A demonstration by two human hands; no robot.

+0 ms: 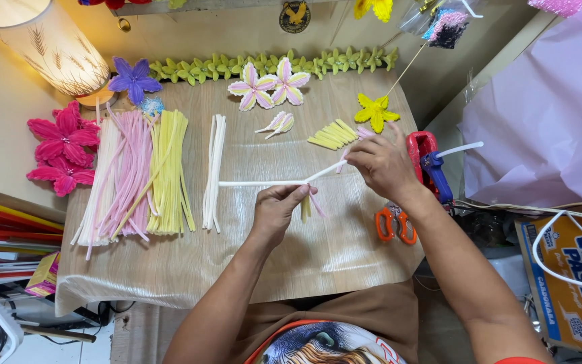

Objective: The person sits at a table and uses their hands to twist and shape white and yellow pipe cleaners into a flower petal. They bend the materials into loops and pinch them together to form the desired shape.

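Observation:
My left hand (276, 209) pinches a small bundle of pink and yellow pipe cleaner pieces (308, 205) together with a long white pipe cleaner (257, 183) that sticks out to the left. My right hand (382, 163) holds the other end of the white pipe cleaner, pulled up to the right above the wooden table (237, 263). Both hands hover over the middle of the table.
Bunches of white, pink and yellow pipe cleaners (136, 178) lie at left, white ones (214, 172) in the middle. Finished flowers: pink-white (269, 86), yellow (374, 111), purple (133, 79), magenta (64, 145). Short yellow pieces (332, 135), orange scissors (395, 226), a glue gun (429, 162), a lamp (45, 44).

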